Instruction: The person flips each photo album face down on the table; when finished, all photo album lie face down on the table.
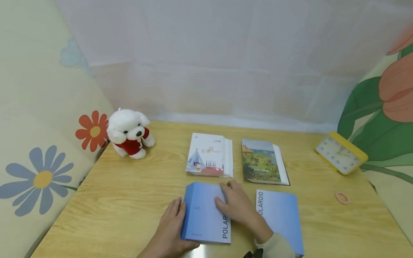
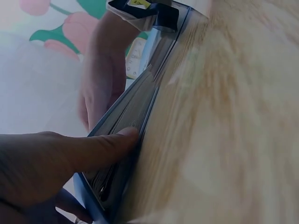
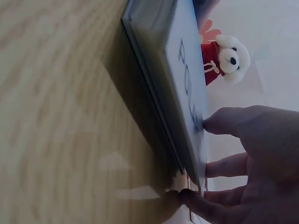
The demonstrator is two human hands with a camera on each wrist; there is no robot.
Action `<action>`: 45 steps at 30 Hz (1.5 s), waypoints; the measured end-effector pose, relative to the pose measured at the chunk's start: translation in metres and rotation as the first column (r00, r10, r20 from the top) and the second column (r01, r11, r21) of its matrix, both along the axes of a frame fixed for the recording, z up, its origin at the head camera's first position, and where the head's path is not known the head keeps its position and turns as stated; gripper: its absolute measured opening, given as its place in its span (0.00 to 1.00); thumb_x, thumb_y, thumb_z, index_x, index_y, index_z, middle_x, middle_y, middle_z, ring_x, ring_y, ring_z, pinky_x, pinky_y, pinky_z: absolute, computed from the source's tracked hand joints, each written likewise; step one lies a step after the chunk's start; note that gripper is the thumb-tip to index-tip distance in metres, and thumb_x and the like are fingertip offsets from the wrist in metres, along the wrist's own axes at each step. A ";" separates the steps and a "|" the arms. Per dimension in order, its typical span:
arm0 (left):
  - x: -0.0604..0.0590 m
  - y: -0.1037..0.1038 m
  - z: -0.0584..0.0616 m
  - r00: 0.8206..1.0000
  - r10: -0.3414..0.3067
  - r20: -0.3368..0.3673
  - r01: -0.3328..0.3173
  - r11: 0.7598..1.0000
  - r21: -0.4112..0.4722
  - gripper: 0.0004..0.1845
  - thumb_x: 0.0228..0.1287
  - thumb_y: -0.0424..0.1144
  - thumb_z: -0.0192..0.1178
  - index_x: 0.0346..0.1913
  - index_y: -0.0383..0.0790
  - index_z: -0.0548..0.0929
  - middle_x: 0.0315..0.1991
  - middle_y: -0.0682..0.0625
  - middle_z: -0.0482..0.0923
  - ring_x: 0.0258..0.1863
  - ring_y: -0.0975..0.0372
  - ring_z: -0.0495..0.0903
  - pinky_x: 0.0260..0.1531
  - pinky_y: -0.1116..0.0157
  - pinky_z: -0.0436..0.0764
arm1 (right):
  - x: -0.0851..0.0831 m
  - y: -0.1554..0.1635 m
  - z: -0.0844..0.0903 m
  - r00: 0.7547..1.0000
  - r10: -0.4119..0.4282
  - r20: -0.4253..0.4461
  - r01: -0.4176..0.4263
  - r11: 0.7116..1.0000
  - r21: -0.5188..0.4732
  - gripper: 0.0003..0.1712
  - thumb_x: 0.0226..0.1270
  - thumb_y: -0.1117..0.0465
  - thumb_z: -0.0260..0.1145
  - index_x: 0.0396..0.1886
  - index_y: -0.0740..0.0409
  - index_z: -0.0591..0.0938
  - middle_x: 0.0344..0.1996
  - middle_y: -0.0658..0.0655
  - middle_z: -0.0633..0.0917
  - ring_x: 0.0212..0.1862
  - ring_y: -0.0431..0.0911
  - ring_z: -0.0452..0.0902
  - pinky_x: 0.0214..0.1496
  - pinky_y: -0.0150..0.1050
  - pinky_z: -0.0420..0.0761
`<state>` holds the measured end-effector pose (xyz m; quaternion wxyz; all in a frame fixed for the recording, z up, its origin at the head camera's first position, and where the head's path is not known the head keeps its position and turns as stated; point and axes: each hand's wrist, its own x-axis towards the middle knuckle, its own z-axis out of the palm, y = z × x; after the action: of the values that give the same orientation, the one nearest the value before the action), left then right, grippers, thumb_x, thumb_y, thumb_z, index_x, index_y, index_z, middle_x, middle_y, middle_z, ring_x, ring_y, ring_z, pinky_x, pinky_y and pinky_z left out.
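A blue photo album [image 1: 206,215] lettered POLAROID lies at the table's front middle, its spine to the left. My left hand [image 1: 172,229] holds it at the spine, fingers along that side and thumb [image 2: 110,147] against the page edges at the near end. My right hand [image 1: 233,202] grips the far right corner, thumb on the cover and fingers at the edge, as the right wrist view shows. Part of the lettering is hidden behind this hand. A second blue album [image 1: 280,222] lies to the right, partly under my right forearm.
Behind are a white album with a tent picture [image 1: 206,157] and an album with a landscape cover [image 1: 261,161]. A plush dog [image 1: 129,134] sits at the back left. On the right are a yellow clock [image 1: 342,152] and a pink ring [image 1: 342,197].
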<state>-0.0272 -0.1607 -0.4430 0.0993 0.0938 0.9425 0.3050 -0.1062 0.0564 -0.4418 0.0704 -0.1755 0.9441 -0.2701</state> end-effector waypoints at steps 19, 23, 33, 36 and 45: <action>0.005 -0.005 0.019 0.998 -0.059 -0.028 0.064 0.973 0.220 0.57 0.45 0.54 0.72 0.72 0.32 0.52 0.68 0.35 0.58 0.65 0.41 0.59 0.61 0.38 0.57 | 0.005 -0.010 0.004 0.999 0.001 0.037 0.006 0.982 -0.190 0.35 0.68 0.40 0.54 0.69 0.52 0.67 0.58 0.58 0.75 0.56 0.51 0.71 0.56 0.51 0.73; 0.004 -0.004 0.021 0.985 -0.048 -0.164 0.085 0.971 0.225 0.56 0.40 0.51 0.76 0.70 0.31 0.58 0.63 0.36 0.64 0.61 0.44 0.67 0.57 0.46 0.70 | 0.006 -0.010 0.008 0.999 0.011 0.033 -0.004 0.980 -0.200 0.37 0.68 0.37 0.51 0.69 0.53 0.65 0.63 0.59 0.72 0.62 0.55 0.69 0.62 0.56 0.69; 0.002 -0.004 0.029 0.946 -0.069 -0.317 0.152 0.957 0.246 0.53 0.38 0.48 0.77 0.68 0.33 0.64 0.64 0.43 0.64 0.59 0.50 0.70 0.52 0.51 0.76 | 0.009 -0.012 0.020 0.991 0.001 0.133 0.040 0.952 -0.305 0.42 0.68 0.32 0.44 0.71 0.55 0.62 0.67 0.60 0.68 0.65 0.56 0.66 0.62 0.55 0.69; 0.001 -0.003 0.033 0.942 -0.081 -0.326 0.169 0.953 0.252 0.52 0.39 0.52 0.76 0.69 0.38 0.65 0.66 0.45 0.63 0.61 0.51 0.69 0.53 0.51 0.76 | 0.010 -0.013 0.021 0.973 0.047 0.225 0.055 0.903 -0.425 0.41 0.69 0.33 0.43 0.74 0.48 0.55 0.70 0.58 0.63 0.68 0.56 0.61 0.65 0.56 0.65; 0.000 0.012 0.035 0.888 -0.139 -0.438 0.282 0.918 0.280 0.48 0.44 0.51 0.74 0.70 0.42 0.64 0.68 0.47 0.61 0.62 0.53 0.68 0.54 0.59 0.76 | 0.013 -0.011 0.027 0.941 0.139 0.310 0.076 0.803 -0.592 0.39 0.70 0.37 0.48 0.72 0.24 0.37 0.69 0.62 0.62 0.67 0.57 0.63 0.60 0.53 0.72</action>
<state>-0.0272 -0.1486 -0.4083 -0.0849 0.2745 0.8599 0.4219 -0.0930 0.0458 -0.4149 0.1771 -0.1554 0.7818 -0.5773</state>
